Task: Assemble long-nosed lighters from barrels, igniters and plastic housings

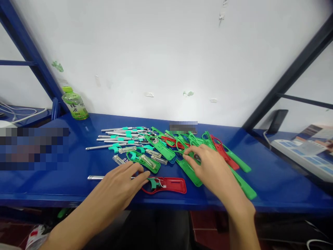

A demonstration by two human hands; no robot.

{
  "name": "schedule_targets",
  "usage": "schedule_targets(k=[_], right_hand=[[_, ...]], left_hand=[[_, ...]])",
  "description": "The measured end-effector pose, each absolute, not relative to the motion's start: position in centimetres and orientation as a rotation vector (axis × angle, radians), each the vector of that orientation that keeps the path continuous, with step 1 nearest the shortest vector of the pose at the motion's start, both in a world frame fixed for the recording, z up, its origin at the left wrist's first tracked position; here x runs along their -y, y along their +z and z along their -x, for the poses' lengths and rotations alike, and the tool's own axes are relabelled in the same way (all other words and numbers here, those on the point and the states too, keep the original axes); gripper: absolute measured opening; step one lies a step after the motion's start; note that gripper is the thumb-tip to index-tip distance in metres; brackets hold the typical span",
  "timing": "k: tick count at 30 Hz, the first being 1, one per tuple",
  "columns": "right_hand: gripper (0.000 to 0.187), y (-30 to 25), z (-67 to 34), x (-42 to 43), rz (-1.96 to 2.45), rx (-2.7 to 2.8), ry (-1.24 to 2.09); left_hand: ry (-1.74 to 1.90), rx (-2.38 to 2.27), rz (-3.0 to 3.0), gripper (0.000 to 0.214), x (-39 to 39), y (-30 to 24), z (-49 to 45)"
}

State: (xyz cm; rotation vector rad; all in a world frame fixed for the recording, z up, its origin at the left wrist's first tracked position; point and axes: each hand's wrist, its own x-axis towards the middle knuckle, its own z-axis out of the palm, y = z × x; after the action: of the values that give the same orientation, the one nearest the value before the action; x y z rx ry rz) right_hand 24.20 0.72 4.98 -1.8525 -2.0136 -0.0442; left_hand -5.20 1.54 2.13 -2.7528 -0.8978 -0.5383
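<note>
My left hand (122,182) lies flat on the blue table (273,187), fingers stretched over a metal tube (95,177) that runs into a red plastic lighter shell (169,185) with a teal trigger part. My right hand (209,166) rests on the pile of green shells (191,172), fingertips curled onto one of them. Red shells (223,152) lie mixed into that pile. Behind my left hand sit several metal tubes with teal parts (119,139) and clear fuel capsules (148,161).
A green tea bottle (75,104) stands at the back left against the white wall. Blue shelf struts rise on both sides. A white power strip (299,154) and a dark phone (277,121) lie on the right. Blurred patches cover the left tabletop.
</note>
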Motion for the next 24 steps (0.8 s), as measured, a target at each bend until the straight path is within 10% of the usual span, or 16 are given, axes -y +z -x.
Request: schedule_targets(k=[24], right_hand=[[0.020, 6.0, -21.4, -0.2, 1.388, 2.237, -0.056]], left_hand=[[-0.607, 1.370, 2.851, 0.039, -6.9, 2.3, 13.0]])
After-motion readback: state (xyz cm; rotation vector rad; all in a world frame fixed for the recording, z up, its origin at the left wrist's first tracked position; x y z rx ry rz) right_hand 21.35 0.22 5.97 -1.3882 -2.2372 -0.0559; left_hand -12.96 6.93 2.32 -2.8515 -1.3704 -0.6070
